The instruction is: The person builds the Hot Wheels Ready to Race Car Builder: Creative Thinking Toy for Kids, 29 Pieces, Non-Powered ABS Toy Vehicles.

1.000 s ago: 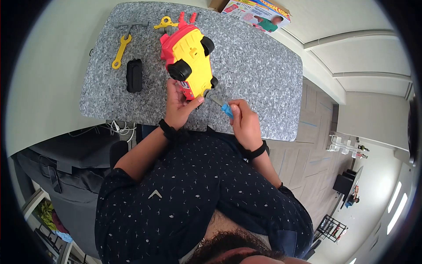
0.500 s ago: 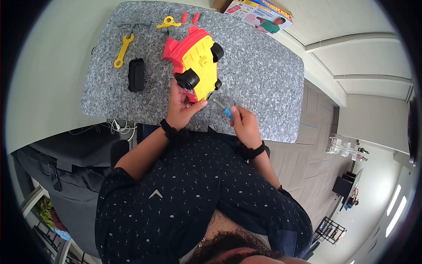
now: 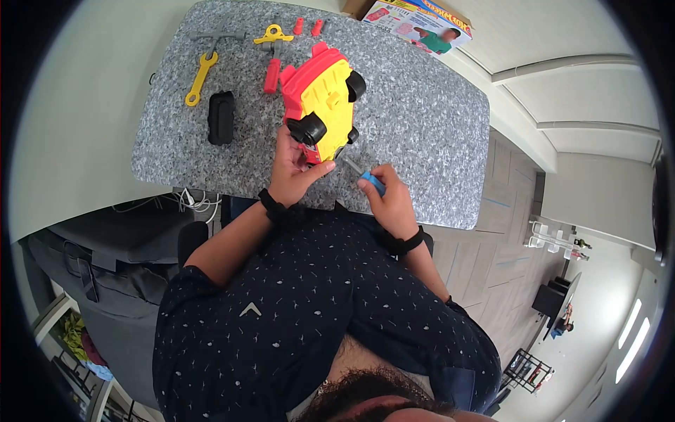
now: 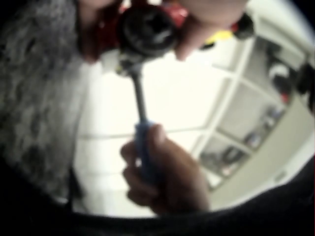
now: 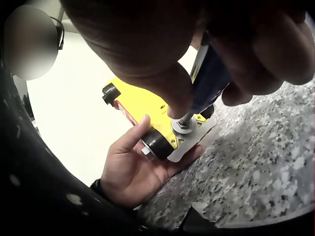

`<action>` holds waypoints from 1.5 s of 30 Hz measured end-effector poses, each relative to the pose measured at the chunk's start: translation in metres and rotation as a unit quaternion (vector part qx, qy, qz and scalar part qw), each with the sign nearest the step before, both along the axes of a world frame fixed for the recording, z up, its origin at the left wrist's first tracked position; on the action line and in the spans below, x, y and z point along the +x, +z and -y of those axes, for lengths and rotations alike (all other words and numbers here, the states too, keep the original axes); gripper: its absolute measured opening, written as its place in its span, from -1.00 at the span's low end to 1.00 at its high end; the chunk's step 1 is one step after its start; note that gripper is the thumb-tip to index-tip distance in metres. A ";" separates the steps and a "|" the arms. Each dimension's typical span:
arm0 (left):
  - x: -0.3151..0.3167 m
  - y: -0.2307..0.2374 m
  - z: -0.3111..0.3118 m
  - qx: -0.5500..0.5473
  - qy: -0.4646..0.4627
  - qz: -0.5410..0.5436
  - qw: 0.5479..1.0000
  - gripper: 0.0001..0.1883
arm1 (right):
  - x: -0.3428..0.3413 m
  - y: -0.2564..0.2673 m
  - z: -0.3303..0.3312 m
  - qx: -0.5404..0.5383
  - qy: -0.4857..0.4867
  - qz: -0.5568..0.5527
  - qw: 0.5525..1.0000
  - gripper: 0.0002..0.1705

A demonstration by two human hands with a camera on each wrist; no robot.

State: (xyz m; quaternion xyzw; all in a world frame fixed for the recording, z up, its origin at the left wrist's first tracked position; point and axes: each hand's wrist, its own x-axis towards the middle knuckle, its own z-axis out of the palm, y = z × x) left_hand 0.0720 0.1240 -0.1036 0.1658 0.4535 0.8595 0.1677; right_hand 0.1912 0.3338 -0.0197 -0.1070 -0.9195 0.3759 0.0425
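Observation:
My left hand [image 3: 292, 172] grips a red and yellow toy car [image 3: 327, 105] near its lower end, over the table's near part. The car's yellow underside and black wheels face up and to the right in the head view. A toy screwdriver with a blue handle [image 4: 146, 147] is held in my right hand [image 3: 395, 204], thumb and fingers wrapped about the handle. Its grey shaft [image 4: 139, 98] points at the car's end. In the right wrist view the shaft meets a round grey piece [image 5: 183, 127] on the yellow underside, between the wheels.
On the speckled grey table [image 3: 422, 119] lie a yellow wrench [image 3: 199, 81] against a grey T-shaped piece [image 3: 218, 35], a black car-shaped part [image 3: 221, 118], a yellow piece [image 3: 273, 34], a red-handled tool [image 3: 272, 76] and two small red pieces [image 3: 317, 28]. A printed box [image 3: 415, 24] stands beyond the far edge.
The car has shifted right and slightly nearer in the head view, uncovering the red-handled tool and small red pieces. My right hand has changed its hold on the screwdriver's handle.

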 end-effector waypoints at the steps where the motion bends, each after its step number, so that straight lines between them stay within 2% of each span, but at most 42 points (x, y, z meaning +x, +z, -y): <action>1: 0.001 0.000 -0.002 0.006 -0.001 -0.001 1.000 0.01 | 0.001 -0.004 -0.006 -0.013 -0.004 0.054 0.998 -0.55; 3: 0.000 0.000 -0.002 0.016 -0.001 -0.006 1.000 0.02 | -0.001 -0.011 -0.016 -0.042 -0.011 0.160 0.986 -0.57; 6: 0.001 -0.001 -0.001 0.005 -0.004 0.000 1.000 0.03 | -0.006 0.018 0.011 0.022 -0.033 -0.023 0.999 -0.56; 9: 0.000 0.000 -0.001 0.011 -0.008 -0.001 1.000 0.03 | -0.007 0.013 -0.004 -0.058 -0.051 0.172 0.982 -0.53; 12: 0.001 -0.002 -0.001 0.003 -0.010 -0.005 1.000 0.04 | -0.004 0.009 0.001 -0.062 -0.028 0.071 0.995 -0.53; 15: 0.002 0.001 0.000 0.006 -0.010 -0.003 1.000 0.04 | -0.002 0.006 0.006 0.020 -0.020 0.005 1.000 -0.55; 18: 0.000 0.003 0.000 0.007 -0.012 -0.013 1.000 0.05 | -0.005 0.004 -0.008 -0.152 -0.056 0.216 0.963 -0.55; 21: 0.001 0.000 -0.001 0.009 -0.009 -0.007 1.000 0.03 | -0.003 0.003 0.009 -0.053 -0.031 0.012 0.998 -0.56; 24: 0.001 0.001 -0.001 0.013 -0.012 -0.007 1.000 0.04 | -0.004 0.005 0.007 0.040 -0.002 0.024 0.999 -0.57; 27: 0.001 0.001 0.000 0.009 -0.016 -0.007 1.000 0.08 | -0.012 0.016 0.004 -0.142 -0.048 0.200 0.968 -0.54; 30: 0.001 0.001 0.001 0.002 -0.023 0.010 1.000 0.11 | -0.005 -0.001 -0.003 -0.176 -0.019 0.156 0.972 -0.53; 33: 0.000 0.001 0.002 -0.007 -0.044 -0.007 0.999 0.13 | -0.007 0.008 0.000 -0.255 -0.049 0.212 0.942 -0.54; 36: 0.003 -0.004 0.005 -0.019 -0.050 0.012 0.999 0.02 | 0.001 -0.013 -0.013 -0.141 0.055 0.124 0.981 -0.54; 39: 0.003 -0.022 0.014 -0.040 -0.108 0.078 0.990 -0.18 | 0.010 -0.022 -0.024 -0.084 0.076 0.127 0.985 -0.63; 40: 0.003 -0.024 0.013 -0.009 -0.091 0.071 0.993 -0.24 | 0.010 -0.023 -0.022 -0.184 0.031 0.136 0.973 -0.68; 42: 0.006 -0.029 0.011 0.054 -0.060 0.056 0.995 -0.35 | 0.012 -0.024 -0.016 -0.377 -0.063 0.150 0.912 -0.73; 45: 0.008 -0.017 0.007 0.082 -0.049 0.084 0.992 -0.36 | 0.008 -0.020 -0.011 -0.455 -0.076 0.040 0.886 -0.61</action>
